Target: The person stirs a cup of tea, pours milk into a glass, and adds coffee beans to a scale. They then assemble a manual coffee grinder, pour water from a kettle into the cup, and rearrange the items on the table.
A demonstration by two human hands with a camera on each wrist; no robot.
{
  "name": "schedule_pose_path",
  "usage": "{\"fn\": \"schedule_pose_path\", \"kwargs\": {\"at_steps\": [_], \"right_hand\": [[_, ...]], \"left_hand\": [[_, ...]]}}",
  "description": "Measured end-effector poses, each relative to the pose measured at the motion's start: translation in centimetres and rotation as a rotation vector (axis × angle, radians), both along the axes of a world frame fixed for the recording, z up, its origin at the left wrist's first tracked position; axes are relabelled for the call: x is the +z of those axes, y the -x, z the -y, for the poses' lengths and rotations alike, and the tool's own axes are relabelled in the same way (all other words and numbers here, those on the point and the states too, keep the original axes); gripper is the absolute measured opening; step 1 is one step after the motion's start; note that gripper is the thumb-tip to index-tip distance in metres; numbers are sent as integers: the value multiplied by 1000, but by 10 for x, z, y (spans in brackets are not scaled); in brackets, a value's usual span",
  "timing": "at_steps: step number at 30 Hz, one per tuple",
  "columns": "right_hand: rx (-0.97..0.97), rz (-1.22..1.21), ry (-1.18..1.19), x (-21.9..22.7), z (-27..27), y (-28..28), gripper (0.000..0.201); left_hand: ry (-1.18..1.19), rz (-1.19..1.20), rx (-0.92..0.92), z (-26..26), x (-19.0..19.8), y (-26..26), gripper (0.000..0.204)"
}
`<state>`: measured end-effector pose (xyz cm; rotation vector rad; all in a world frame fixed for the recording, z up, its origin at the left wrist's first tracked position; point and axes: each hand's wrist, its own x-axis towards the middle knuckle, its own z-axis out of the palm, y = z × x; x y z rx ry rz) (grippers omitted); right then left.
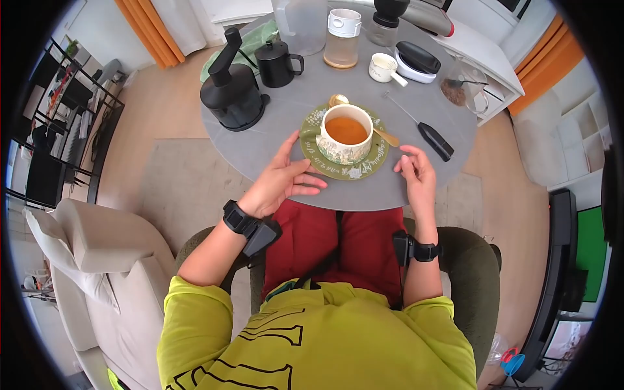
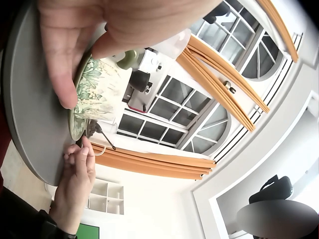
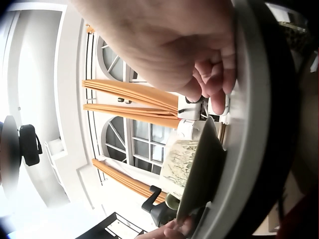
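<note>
A patterned cup [image 1: 346,153] of amber liquid stands on a green saucer [image 1: 359,173] at the near side of the table. Wooden-looking spoon handle [image 1: 387,138] sticks out over the saucer's right side. At the saucer's left rim is my left hand [image 1: 281,179], its fingers extended and spread, with the thumb reaching over the edge. In the left wrist view, the fingers [image 2: 64,87] lie right along the green rim. My right hand [image 1: 418,174] hovers just right of the saucer, fingers loosely bent and holding nothing. A black handheld frother [image 1: 434,141] lies beyond it.
Toward the back left stand a black hand grinder [image 1: 232,104] and a black pitcher [image 1: 278,64]. A glass brewer [image 1: 342,49], a small white cup [image 1: 383,67], a black-and-white device [image 1: 417,62] and a glass vessel with brown grounds [image 1: 455,93] line the back and right.
</note>
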<state>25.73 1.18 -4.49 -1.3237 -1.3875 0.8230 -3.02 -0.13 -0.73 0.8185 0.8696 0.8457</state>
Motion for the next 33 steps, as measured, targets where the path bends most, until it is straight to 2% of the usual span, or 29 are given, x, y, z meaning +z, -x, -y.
{"fn": "schedule_pose_path", "kwargs": {"at_steps": [4, 8, 10, 14, 16, 18, 20, 22, 24, 29, 33], "right_hand": [[56, -67, 84, 19, -6, 4, 25], [126, -23, 136, 29, -20, 7, 25], [178, -1, 257, 32, -29, 7, 23], [208, -44, 276, 29, -42, 5, 18], [154, -146, 276, 29, -47, 4, 13], [140, -212, 247, 32, -49, 5, 11], [25, -279, 130, 40, -47, 3, 11], [8, -256, 93, 51, -45, -5, 12], [-19, -208, -65, 66, -39, -10, 12], [-14, -40, -173, 101, -27, 0, 15], [3, 83, -199, 100, -27, 18, 14]], "left_hand": [[42, 64, -5, 5, 5, 2, 67], [72, 136, -47, 13, 6, 6, 68], [84, 144, -37, 16, 9, 8, 68], [64, 192, -38, 26, 9, 11, 65], [56, 196, -37, 25, 8, 14, 64], [22, 185, -63, 23, 4, 15, 61], [35, 196, -70, 19, 4, 18, 61], [43, 211, -80, 17, 6, 19, 61], [59, 230, -83, 17, 8, 20, 59], [100, 287, -31, 19, 13, 16, 58], [70, 359, 47, 19, 13, 15, 57]]}}
